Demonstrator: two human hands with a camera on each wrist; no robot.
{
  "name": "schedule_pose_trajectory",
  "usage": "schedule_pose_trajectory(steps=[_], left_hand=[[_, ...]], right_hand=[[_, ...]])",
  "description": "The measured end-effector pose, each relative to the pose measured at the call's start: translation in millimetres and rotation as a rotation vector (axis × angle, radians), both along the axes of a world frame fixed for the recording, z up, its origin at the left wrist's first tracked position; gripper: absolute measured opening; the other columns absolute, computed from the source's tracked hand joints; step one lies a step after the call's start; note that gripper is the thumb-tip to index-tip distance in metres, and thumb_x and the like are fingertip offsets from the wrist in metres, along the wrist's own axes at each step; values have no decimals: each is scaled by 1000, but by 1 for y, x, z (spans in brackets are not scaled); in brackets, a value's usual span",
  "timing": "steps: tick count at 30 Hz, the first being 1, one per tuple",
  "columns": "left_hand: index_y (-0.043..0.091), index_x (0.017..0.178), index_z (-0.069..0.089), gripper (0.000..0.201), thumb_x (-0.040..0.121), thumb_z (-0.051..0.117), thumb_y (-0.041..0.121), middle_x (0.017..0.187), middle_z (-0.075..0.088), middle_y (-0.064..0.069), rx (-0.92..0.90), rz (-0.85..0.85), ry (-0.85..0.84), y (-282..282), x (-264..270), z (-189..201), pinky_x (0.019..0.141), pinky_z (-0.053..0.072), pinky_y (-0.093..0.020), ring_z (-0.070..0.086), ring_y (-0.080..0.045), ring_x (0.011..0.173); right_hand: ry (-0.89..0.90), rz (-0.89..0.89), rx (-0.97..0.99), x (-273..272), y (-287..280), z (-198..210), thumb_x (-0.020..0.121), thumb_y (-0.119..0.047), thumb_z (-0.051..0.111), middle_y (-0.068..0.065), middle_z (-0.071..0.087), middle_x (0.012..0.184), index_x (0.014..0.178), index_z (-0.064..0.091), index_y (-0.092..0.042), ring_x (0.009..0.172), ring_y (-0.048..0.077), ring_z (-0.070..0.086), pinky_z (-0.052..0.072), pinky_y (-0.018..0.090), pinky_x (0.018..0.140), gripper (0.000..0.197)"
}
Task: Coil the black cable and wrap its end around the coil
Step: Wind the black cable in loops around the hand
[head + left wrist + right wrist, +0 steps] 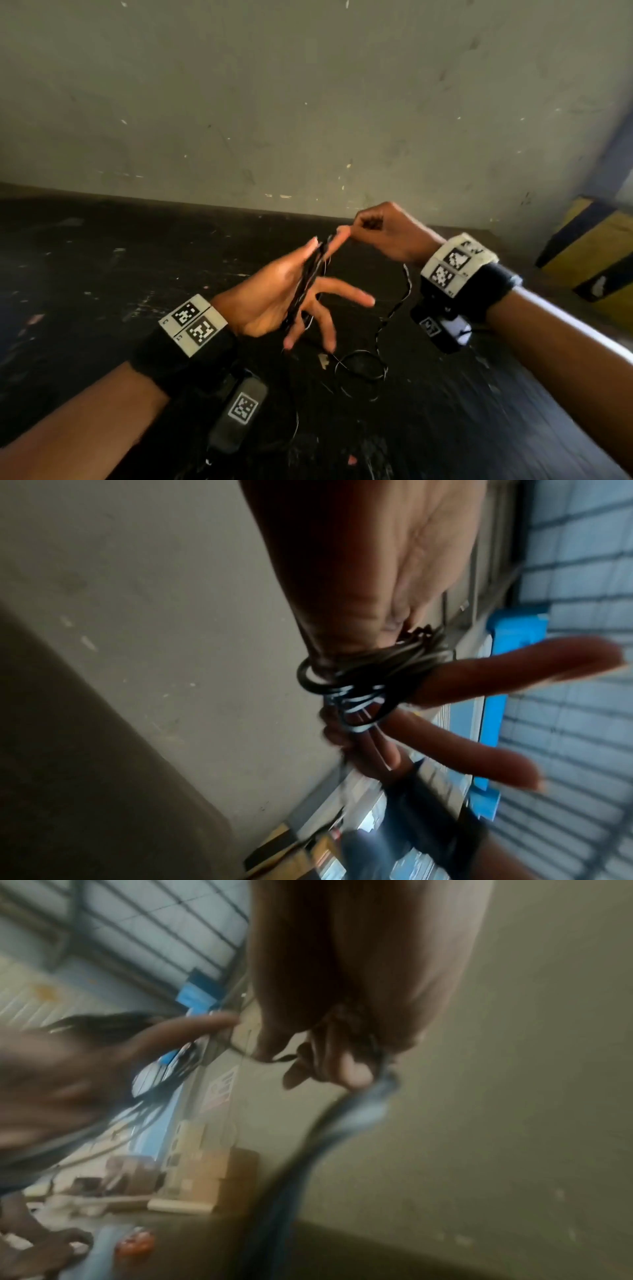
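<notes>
The black cable is looped in several turns around the left hand, from the thumb's base to the fingers — these are spread and fairly straight. Its free length is pinched by the curled fingers of the right hand, just beyond the left fingertips, then trails down onto the dark floor below both hands.

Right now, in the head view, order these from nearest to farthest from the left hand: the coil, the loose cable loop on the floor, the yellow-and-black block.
1. The coil: strung over the left hand itself, across its spread fingers.
2. The loose cable loop: on the dark floor, just below and right of the hand.
3. The yellow-and-black block: far right, by the wall.
</notes>
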State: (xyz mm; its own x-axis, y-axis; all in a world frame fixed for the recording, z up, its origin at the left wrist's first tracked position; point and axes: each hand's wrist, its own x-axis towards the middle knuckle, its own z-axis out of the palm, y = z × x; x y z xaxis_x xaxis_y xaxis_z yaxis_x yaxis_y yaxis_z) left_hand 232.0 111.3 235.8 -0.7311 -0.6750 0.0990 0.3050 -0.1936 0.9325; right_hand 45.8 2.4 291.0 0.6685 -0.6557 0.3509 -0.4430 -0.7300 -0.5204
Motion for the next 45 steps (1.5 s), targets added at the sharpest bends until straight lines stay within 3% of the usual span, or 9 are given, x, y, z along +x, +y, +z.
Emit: schedule_pose_trajectory(steps=[3,6,14,21,29,34,36,39,45], left_hand=[[57,140,22,47,93,16,58,140,50,-23,9,83,217,-12,-1,16,33,53,-30,73,-34,77],[55,142,21,48,94,19,58,143,45,-23,4,241,350,-32,-1,32,38,56,-32,73,-38,81],[61,141,5,47,95,16,58,155,28,-18,-93,610,131,-71,-14,14,53,61,-35,72,-35,90],[68,134,8,52,86,25,65,152,34,-16,-205,669,-228,-83,-20,-13,55,60,-42,72,-40,79],[67,136,6,55,83,22,68,105,62,-24,-222,510,-560,-83,-54,-42,30,35,-18,53,-17,40],[7,148,15,74,93,1,55,52,68,-9,-86,308,-657,-89,-84,-43,27,27,-13,46,-5,26],[33,142,28,63,90,8,64,82,66,-35,-57,237,-546,-90,-89,-41,26,29,-13,48,-10,30],[65,137,14,47,90,15,63,105,62,-25,-37,172,-380,-90,-96,-34,27,35,-15,54,-12,37],[62,139,15,48,91,16,60,115,63,-24,-2,150,-196,-86,-104,-12,28,40,-17,63,-16,45]], right_hand=[[-87,-40,54,11,8,-41,93,-16,54,10,59,67,85,68,-2,63,14,52,45,32,58,21],[13,-28,229,23,25,-79,96,-19,49,4,56,62,100,60,-3,46,7,54,48,28,43,20],[159,76,490,34,57,-72,91,-16,58,10,69,76,114,54,-11,69,15,67,55,41,81,24],[262,36,712,0,57,-36,91,-9,57,8,54,63,120,54,-5,48,11,56,52,20,50,29],[676,-9,67,-46,9,27,85,-25,67,-17,59,70,92,73,-17,66,-1,52,38,18,63,13],[567,12,14,-78,-34,51,78,-31,73,-9,62,63,77,74,-19,58,2,49,38,22,60,12],[502,51,-19,-86,-49,49,77,-33,73,-8,62,60,77,75,-17,53,1,49,38,19,56,16],[388,98,-9,-98,-69,36,77,-35,72,-6,62,63,78,72,-12,54,1,52,38,15,51,23],[121,188,157,-104,-100,-5,84,-37,62,-3,54,53,79,71,-12,45,19,43,36,24,47,27]])
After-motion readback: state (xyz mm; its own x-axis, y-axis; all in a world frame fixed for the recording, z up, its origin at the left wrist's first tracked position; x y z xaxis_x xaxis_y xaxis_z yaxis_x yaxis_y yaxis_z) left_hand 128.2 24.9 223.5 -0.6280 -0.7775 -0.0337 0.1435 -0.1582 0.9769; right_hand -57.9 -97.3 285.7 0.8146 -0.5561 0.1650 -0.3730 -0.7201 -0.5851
